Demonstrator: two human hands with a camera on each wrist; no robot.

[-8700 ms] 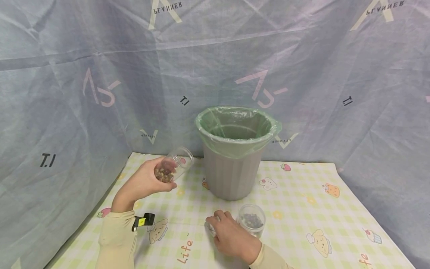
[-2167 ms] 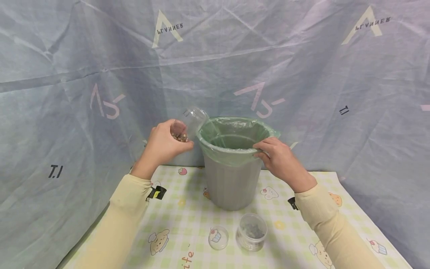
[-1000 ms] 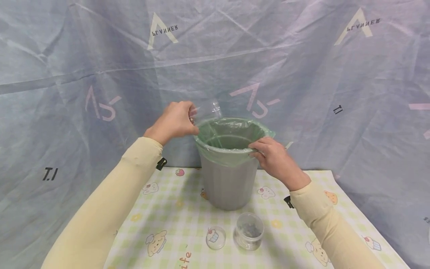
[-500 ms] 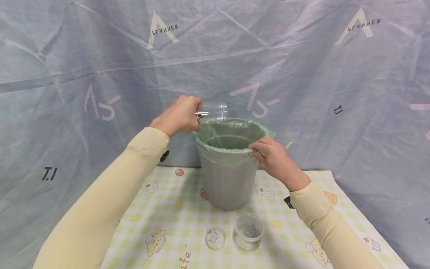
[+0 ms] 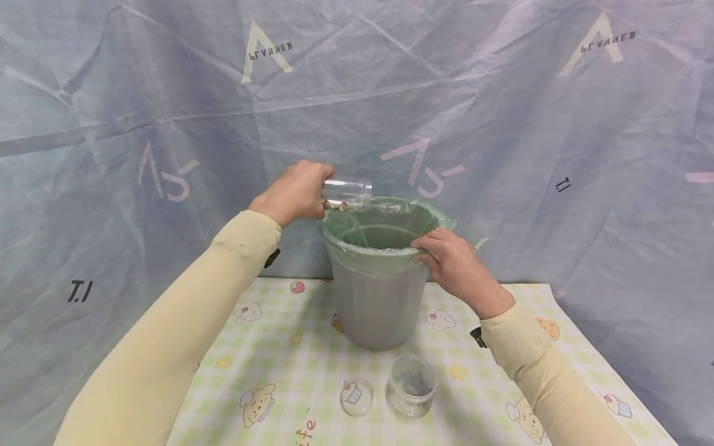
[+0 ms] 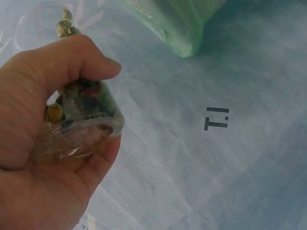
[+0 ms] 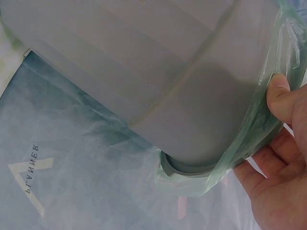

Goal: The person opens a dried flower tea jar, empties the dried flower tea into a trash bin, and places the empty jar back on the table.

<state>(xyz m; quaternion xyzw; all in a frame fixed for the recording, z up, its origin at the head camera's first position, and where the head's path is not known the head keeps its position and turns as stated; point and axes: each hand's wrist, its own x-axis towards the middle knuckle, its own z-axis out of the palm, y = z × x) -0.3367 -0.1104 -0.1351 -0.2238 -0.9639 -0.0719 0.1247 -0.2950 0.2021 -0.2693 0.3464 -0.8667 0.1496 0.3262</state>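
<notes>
One tipped clear jar (image 5: 352, 189) is gripped by the left hand (image 5: 295, 193), one bag-lined bin rim (image 5: 365, 250) by the right hand (image 5: 456, 263).

Lid (image 5: 357, 397) L of tub (image 5: 410, 402), bin (image 5: 379, 303) behind

In head view, base of jar (image 5: 351, 189) invisible behind left hand (image 5: 295, 191)
</notes>
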